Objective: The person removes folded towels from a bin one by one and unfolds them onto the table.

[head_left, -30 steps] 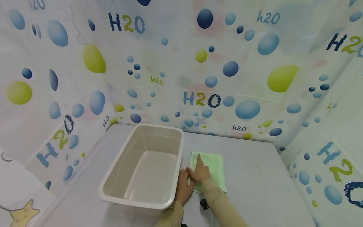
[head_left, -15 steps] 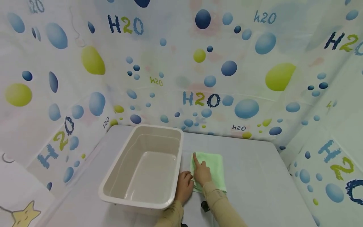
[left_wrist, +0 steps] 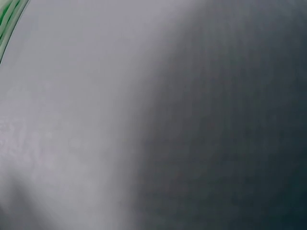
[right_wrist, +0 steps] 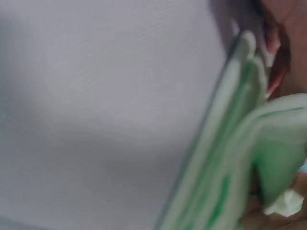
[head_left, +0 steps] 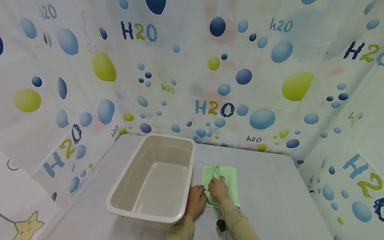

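Observation:
A folded light green cloth (head_left: 231,180) lies on the table, to the right of a beige plastic basin (head_left: 163,186). My right hand (head_left: 219,190) pinches a top layer of it, which stands up in a crease past the fingers. In the right wrist view the cloth's stacked layers (right_wrist: 216,158) show at the edge, with one layer curled up. Between the basin and the cloth is my left hand (head_left: 195,201), its curved fingers and thumb gripping the cloth's left edge. The left wrist view catches only a corner of the cloth (left_wrist: 7,21).
A white table (head_left: 264,193) carries the basin and cloth. The basin's right wall stands close beside the left hand. A curtain (head_left: 180,66) printed with bubbles and "H2O" lettering hangs behind and on both sides. Dark camera parts (head_left: 221,225) sit by the right wrist.
The right hand's extended index finger has drawn back and bent, and the hand now pinches the cloth's upper layer, raising a crease. The left hand stays at the edge. The head view has shifted slightly.

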A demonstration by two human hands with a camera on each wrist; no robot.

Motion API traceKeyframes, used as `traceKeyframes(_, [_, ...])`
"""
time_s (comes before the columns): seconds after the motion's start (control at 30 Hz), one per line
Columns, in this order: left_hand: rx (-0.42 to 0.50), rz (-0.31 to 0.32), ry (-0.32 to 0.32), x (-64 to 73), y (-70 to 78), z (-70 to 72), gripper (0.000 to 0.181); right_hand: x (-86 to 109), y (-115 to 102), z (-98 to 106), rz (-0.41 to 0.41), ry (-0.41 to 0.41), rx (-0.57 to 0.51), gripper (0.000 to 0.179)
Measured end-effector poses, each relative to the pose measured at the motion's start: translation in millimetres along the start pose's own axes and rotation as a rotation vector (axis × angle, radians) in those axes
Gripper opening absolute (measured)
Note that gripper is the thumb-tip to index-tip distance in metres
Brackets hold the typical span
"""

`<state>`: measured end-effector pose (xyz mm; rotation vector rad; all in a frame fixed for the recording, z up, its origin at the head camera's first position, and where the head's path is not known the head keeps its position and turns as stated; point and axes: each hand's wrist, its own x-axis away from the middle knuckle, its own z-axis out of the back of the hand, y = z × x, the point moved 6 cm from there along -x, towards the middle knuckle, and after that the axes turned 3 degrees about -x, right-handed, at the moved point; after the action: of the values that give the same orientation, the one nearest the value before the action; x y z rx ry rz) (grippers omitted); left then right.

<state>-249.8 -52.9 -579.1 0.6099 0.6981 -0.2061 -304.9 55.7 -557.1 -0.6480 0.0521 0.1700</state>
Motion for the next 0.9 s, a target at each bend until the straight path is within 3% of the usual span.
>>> traceKeyframes(0.13, [-0.035, -0.011, 0.006, 0.9, 0.5, -1.1, 0.012, -0.1, 3.4, 4.3, -0.076, -0.137, -0.08, 0.038])
traceKeyframes(0.27, [-0.046, -0.045, 0.023, -2.4, 1.7, -2.8, 0.009, -5.9, 9.0, 17.8, -0.071, -0.324, -0.044, 0.045])
traceKeyframes(0.37, [-0.037, -0.058, 0.046, -3.3, 2.3, -2.5, 0.009, -8.1, 21.2, 30.5, -0.086, -0.386, -0.09, 0.054])
traceKeyframes(0.53, [-0.033, -0.053, 0.057, -3.2, 1.1, -2.7, 0.008, -5.7, 51.4, 49.1, -0.115, -0.355, -0.252, 0.056])
traceKeyframes(0.7, [-0.026, -0.074, 0.07, -4.7, 0.6, -3.0, 0.01, 1.5, 87.5, 65.9, -0.128, -0.29, -0.303, 0.05])
traceKeyframes(0.9, [-0.063, -0.089, 0.055, -4.8, -0.1, -2.3, 0.01, 13.7, 124.1, 98.6, -0.077, -0.191, -0.169, 0.06])
